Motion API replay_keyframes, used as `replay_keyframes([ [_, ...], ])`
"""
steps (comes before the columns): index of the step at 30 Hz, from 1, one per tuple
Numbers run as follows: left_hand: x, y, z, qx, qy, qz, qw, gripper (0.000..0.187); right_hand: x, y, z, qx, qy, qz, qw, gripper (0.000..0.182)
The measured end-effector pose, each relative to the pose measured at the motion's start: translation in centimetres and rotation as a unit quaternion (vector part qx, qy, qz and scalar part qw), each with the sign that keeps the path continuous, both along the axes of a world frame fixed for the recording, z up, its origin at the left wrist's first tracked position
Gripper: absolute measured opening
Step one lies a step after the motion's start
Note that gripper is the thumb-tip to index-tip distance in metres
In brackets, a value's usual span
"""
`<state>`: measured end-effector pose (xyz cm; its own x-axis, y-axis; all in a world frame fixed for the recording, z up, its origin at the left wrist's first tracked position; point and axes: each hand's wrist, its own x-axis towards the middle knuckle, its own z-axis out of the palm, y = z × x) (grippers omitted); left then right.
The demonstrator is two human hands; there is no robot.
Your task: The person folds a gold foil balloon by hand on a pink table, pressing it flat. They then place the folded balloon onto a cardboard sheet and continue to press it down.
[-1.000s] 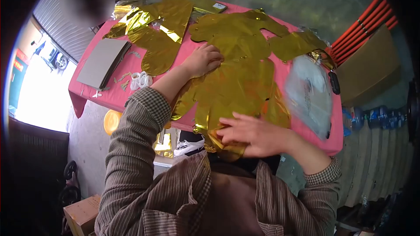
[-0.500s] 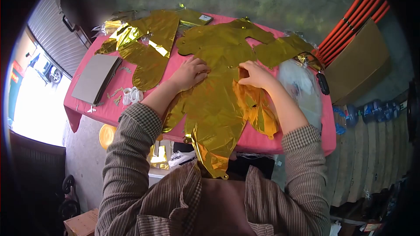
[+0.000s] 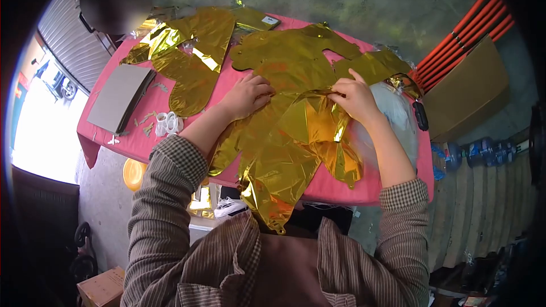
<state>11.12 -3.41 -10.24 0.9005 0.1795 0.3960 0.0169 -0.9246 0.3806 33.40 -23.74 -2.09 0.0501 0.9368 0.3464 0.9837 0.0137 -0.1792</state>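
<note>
A large flat gold foil balloon with several lobes lies over the middle of the table, its lower tip hanging past the front edge towards my body. My left hand rests at its left side, fingers curled together against the foil. On the other side my right hand pinches a fold of the foil between thumb and fingers, pulling it taut, with one finger raised. Creases run through the sheet below the hands. Another gold foil balloon lies flat at the left.
The table wears a pink cloth. On it are a stack of grey card, white ribbon rolls, paper scraps, a clear plastic bag and a black-handled tool. Orange pipes and a cardboard box stand right.
My right hand has moved to the right and drawn the pinched foil with it, so the sheet is now stretched and creased. My left hand has stayed in place.
</note>
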Motion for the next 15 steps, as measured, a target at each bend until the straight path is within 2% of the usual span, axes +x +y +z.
replay_keyframes([
  [2,-0.1,0.0,0.2,-0.008,0.02,-0.005,1.0,0.024,-0.4,-1.0,0.7,-0.006,-0.022,-0.007,1.0,0.01],
  [4,-0.1,-0.2,0.5,-0.009,0.022,-0.002,1.0,0.024,-0.6,-2.1,1.3,0.066,-0.027,0.014,0.997,0.012],
  [7,-0.2,-0.2,0.4,-0.012,0.022,0.003,1.0,0.024,-1.8,-4.8,5.3,0.056,-0.001,0.047,0.997,0.014],
  [9,-0.3,-0.3,0.5,-0.015,0.018,0.005,1.0,0.024,-2.3,-7.6,9.1,0.0,0.103,0.079,0.991,0.015],
  [10,-0.3,-0.3,0.6,-0.012,0.02,0.005,1.0,0.024,-2.9,-9.0,11.2,-0.001,0.182,0.056,0.982,0.013],
  [12,-0.4,-0.3,0.5,-0.012,0.023,0.003,1.0,0.024,-3.1,-11.7,14.8,0.032,0.185,0.088,0.978,0.005],
  [15,-0.1,-0.1,0.2,-0.014,0.006,-0.005,1.0,0.024,-1.0,-14.9,18.4,-0.02,0.286,0.152,0.946,0.014],
])
